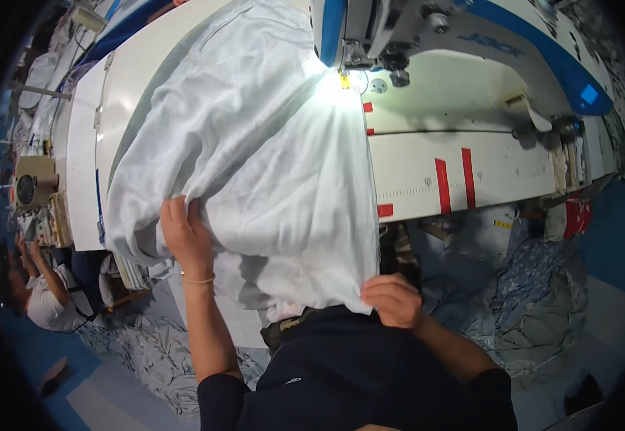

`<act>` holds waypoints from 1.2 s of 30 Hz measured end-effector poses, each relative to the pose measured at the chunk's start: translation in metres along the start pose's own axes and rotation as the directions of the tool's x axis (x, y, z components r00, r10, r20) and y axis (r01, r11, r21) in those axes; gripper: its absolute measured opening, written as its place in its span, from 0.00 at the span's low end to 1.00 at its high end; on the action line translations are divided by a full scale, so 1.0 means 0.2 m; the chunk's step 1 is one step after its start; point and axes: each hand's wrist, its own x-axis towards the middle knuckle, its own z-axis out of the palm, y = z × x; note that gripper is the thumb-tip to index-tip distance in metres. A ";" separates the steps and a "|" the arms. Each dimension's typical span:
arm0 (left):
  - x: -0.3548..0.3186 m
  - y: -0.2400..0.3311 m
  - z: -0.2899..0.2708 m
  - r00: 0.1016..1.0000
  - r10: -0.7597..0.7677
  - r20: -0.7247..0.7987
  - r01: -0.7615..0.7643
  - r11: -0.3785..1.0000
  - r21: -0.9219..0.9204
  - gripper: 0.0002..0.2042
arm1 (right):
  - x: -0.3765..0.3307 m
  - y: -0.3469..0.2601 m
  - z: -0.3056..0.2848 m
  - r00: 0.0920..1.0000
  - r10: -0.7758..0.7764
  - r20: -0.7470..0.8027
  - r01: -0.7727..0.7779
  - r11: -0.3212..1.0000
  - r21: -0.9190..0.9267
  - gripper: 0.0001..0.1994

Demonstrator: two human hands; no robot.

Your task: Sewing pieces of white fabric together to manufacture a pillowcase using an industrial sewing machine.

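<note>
A large white fabric lies spread over the white sewing table and runs under the needle area of a white and blue sewing machine. My left hand grips a fold of the fabric at its near left edge. My right hand pinches the fabric's near right corner, close to my dark shirt. The machine's lamp makes a bright glare on the cloth by the needle.
Red tape marks sit on the table top right of the fabric. Patterned cloth is heaped on the floor at the right and below left. Another person sits at the far left near a machine.
</note>
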 end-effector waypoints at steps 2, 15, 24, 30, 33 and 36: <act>0.11 -0.01 0.01 0.999 0.014 0.051 -0.014 1.000 -0.012 0.04 | 0.04 0.02 -0.01 1.000 -0.006 0.029 0.006 1.000 -0.010 0.10; 0.62 -0.03 0.24 0.966 0.243 0.090 -0.238 0.969 -0.059 0.08 | 0.44 0.11 -0.12 0.991 -0.076 0.111 0.090 0.987 -0.130 0.07; 0.83 -0.04 0.38 0.954 0.293 0.070 -0.292 0.956 -0.026 0.08 | 0.68 0.18 -0.19 0.975 -0.079 0.210 0.126 0.967 -0.223 0.08; 0.95 -0.04 0.49 0.939 0.344 -0.007 -0.344 0.938 -0.043 0.07 | 0.81 0.28 -0.23 0.968 -0.106 0.226 0.160 0.960 -0.231 0.12; 1.01 -0.07 0.54 0.947 0.322 0.004 -0.322 0.947 -0.025 0.07 | 0.88 0.32 -0.24 0.966 -0.104 0.235 0.165 0.952 -0.259 0.13; 1.07 -0.11 0.58 0.937 0.347 -0.046 -0.348 0.937 -0.013 0.07 | 0.94 0.34 -0.23 0.969 -0.112 0.218 0.177 0.936 -0.303 0.14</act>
